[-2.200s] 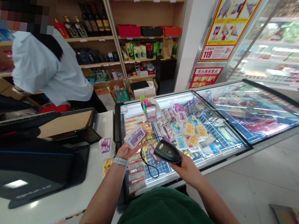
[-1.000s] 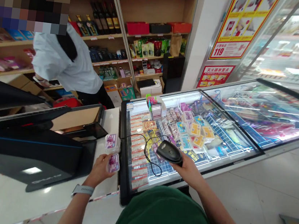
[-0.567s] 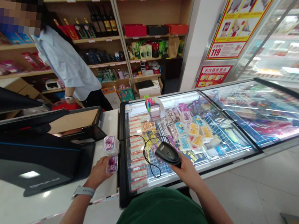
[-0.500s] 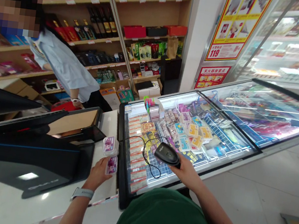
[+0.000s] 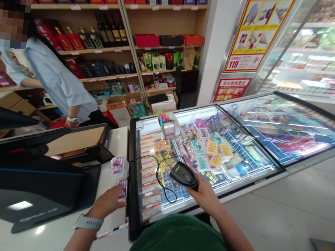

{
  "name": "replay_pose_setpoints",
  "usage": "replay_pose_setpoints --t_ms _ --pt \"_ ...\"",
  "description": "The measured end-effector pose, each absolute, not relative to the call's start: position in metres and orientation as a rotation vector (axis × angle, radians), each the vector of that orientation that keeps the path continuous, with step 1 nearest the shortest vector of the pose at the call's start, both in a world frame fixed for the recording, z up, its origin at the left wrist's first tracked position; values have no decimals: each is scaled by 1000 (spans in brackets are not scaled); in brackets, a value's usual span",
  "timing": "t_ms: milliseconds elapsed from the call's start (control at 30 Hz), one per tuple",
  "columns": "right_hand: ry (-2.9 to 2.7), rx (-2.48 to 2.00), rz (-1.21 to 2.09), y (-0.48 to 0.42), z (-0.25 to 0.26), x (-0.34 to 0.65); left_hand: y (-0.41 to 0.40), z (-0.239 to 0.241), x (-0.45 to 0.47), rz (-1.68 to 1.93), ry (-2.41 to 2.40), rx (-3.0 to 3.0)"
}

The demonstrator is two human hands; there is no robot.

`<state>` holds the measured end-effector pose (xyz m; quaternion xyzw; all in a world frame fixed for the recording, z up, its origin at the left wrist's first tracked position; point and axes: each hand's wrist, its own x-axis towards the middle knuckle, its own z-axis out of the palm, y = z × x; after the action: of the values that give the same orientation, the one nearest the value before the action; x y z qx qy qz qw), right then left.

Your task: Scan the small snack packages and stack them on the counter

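Scanner point(image 5: 184, 174), black, rounded and corded

A shop, at its checkout: a black till point(image 5: 34, 190) stands on the white desk point(image 5: 119, 139), a glass-topped freezer point(image 5: 132, 178) of packaged goods point(image 5: 212, 147) runs along the desk's right edge beneath a barcode scanner point(image 5: 184, 174), and labelled shelves point(image 5: 164, 21) display bottles point(image 5: 110, 33).

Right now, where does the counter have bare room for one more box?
The counter shows bare patches beyond the purple boxes, between the black machine and the freezer, and nearer, between that machine and the watch. It is crowded around the left hand and purple boxes. Over the freezer, the right hand holds the scanner.
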<state>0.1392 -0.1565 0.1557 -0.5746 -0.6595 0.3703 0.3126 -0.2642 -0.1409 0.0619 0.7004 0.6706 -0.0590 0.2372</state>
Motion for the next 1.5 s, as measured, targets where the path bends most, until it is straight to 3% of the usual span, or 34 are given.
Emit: replay_pose_setpoints --t_ms 300,1033,1500 --pt "-1662 -1552 948 -161 152 144 -120 75 -204 -243 1619 2032" --pt "-1388 -1698 791 -165 148 163 -35 53 4 598 1063 2416" --pt "-1267 -1774 692 -160 142 183 -2 67 104 322 1133 2449"
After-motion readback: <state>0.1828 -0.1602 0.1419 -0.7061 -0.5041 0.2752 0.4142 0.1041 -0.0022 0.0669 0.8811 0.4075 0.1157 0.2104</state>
